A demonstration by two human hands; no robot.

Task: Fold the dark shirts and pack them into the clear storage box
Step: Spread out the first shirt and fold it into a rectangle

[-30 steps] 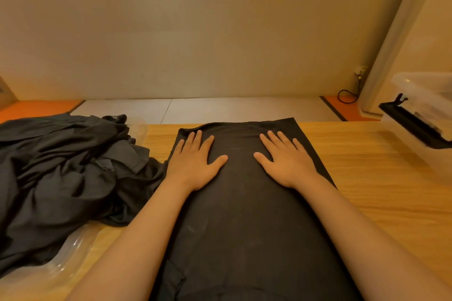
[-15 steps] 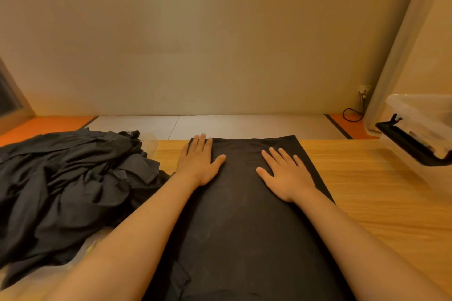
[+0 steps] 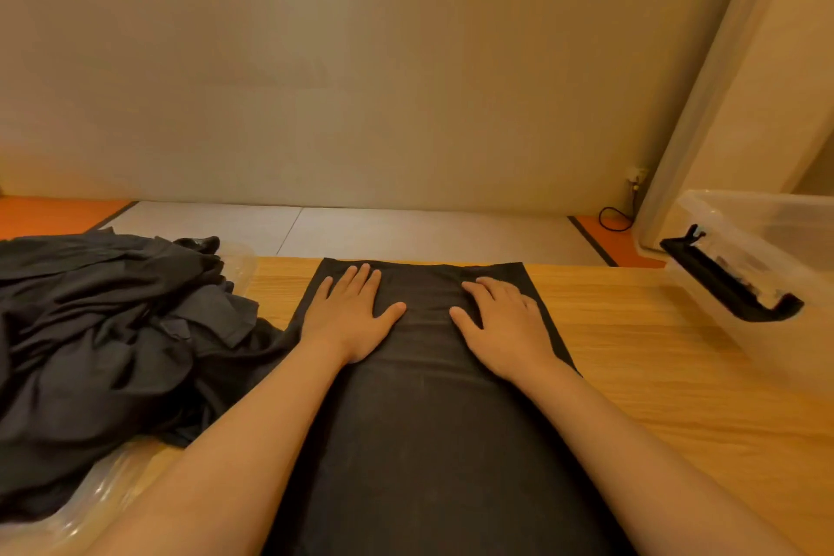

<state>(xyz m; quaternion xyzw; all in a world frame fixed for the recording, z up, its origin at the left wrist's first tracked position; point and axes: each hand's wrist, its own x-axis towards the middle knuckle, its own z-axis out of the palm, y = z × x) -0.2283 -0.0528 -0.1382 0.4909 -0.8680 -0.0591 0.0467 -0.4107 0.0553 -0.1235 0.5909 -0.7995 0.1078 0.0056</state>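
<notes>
The dark shirt (image 3: 428,420) lies as a long folded strip down the middle of the desk (image 3: 632,352), its far hem at 12 o'clock, close to the desk's far edge. Over the last second both hands have slid up the strip towards that hem. The left hand (image 3: 349,312) now presses flat, fingers straight and released, their tips just short of the hem. The right hand (image 3: 505,325) has followed it. Its fingers (image 3: 494,287), which lay straight a moment ago, are now bent at the knuckles with the thumb spread on the cloth. Whether they have caught the hem I cannot tell. Small creases have gathered between the hands.

Smoothing looks finished, and the hands seem set to take the far end and fold it back towards 6 o'clock. Both corners should lift together or the strip will skew.

At 9 o'clock a pile of dark shirts (image 3: 113,330) waits on clear plastic wrap (image 3: 113,483), touching the strip's left edge. At 2 o'clock stands the clear storage box (image 3: 767,235) with a black latch (image 3: 726,280), well apart from the shirt.
</notes>
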